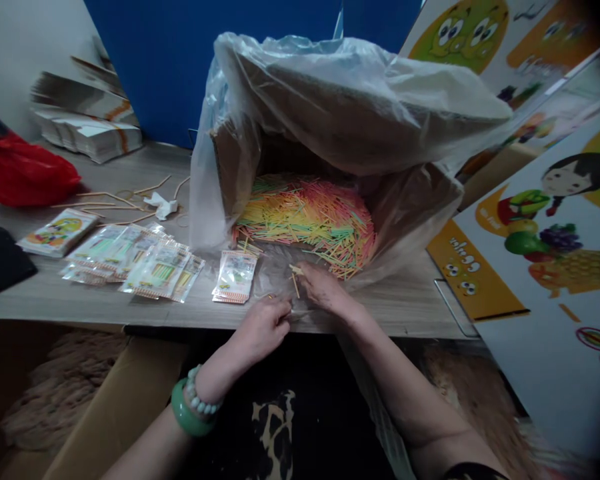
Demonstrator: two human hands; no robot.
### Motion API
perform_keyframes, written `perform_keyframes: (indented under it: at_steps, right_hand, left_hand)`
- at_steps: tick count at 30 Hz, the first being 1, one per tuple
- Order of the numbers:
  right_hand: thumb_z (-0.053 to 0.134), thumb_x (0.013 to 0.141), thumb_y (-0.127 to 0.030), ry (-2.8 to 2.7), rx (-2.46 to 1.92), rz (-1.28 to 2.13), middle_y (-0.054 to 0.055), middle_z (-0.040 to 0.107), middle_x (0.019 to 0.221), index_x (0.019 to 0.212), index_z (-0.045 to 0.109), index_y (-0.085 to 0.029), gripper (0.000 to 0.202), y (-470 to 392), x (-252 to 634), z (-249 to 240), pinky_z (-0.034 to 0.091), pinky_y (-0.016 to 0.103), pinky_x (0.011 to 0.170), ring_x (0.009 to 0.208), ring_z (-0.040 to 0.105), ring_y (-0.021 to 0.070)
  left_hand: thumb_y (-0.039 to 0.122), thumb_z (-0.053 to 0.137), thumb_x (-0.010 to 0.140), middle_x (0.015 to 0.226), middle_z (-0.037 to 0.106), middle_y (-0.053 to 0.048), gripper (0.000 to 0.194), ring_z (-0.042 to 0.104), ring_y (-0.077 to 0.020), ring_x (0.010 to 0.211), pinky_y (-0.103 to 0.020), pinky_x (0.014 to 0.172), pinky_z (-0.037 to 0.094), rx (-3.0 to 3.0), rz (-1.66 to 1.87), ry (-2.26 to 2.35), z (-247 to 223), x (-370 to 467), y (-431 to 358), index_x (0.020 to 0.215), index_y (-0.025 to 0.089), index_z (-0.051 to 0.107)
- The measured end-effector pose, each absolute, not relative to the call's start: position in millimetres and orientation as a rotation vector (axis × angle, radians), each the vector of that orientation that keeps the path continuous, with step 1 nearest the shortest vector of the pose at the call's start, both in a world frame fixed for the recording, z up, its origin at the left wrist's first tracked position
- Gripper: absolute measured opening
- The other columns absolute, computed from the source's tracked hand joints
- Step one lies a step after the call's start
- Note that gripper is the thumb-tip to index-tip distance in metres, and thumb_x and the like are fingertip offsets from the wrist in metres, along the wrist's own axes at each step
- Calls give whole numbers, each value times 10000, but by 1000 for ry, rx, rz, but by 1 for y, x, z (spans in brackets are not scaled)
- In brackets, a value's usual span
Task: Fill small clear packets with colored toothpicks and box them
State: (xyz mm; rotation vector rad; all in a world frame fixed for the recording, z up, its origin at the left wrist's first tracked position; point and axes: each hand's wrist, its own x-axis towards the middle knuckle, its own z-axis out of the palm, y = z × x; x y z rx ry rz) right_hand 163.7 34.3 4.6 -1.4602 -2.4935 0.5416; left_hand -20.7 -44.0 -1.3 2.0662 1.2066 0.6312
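A heap of thin coloured sticks (310,213), pink, yellow, orange and green, lies in a carton (233,153) on its side, lined with a clear plastic bag (207,193). In front of the heap, my right hand (325,288) is closed on a few pale yellow sticks (295,283). My left hand (264,323) is at the table's front edge, fingers curled together; whatever they hold is hidden. To its upper left lies a small stack of clear packets (235,275) with striped edges. More packets (155,267), some showing green sticks inside, overlap further left.
Printed cards (60,231), rubber bands and a crumpled white tissue (161,206) lie at the left. A red plastic bag (25,170) and stacked flat cartons (87,120) stand behind. Printed cartons (540,267) crowd the right side.
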Motion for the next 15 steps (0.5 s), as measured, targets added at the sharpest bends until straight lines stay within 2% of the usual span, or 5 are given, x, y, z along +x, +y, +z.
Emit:
perform_keyframes:
  at_steps: [3, 6, 10, 15]
  right_hand:
    - [419, 956, -225, -2676, -1578, 474, 131, 708, 1071, 1121, 605, -164, 256, 22, 155, 9, 493, 330, 822, 995, 656, 253]
    - [423, 943, -182, -2722, -1755, 375, 172, 733, 999, 1101, 631, -133, 265, 16, 147, 16, 508, 334, 766, 927, 694, 274]
    - [473, 914, -151, -2677, -1963, 292, 211, 741, 950, 1068, 674, -112, 256, 21, 143, 25, 508, 349, 758, 908, 712, 302]
    - [514, 862, -186, -2717, -2012, 351, 161, 745, 943, 963, 725, -153, 236, 39, 147, 26, 497, 328, 734, 875, 695, 272]
  left_hand:
    - [20, 480, 700, 919, 686, -75, 196, 615, -228, 920, -371, 880, 466, 2134, 593, 1185, -5, -19, -42, 614, 196, 484]
    - [15, 485, 683, 886, 689, -72, 200, 608, -235, 892, -382, 868, 470, 2181, 561, 1157, -7, -20, -41, 598, 196, 490]
    - [10, 507, 657, 904, 721, -64, 192, 634, -248, 953, -385, 892, 486, 2111, 561, 1159, -8, -23, -40, 598, 192, 528]
    - [22, 528, 677, 1091, 742, -66, 206, 660, -243, 1031, -388, 940, 496, 2039, 604, 1098, -10, -27, -38, 661, 181, 657]
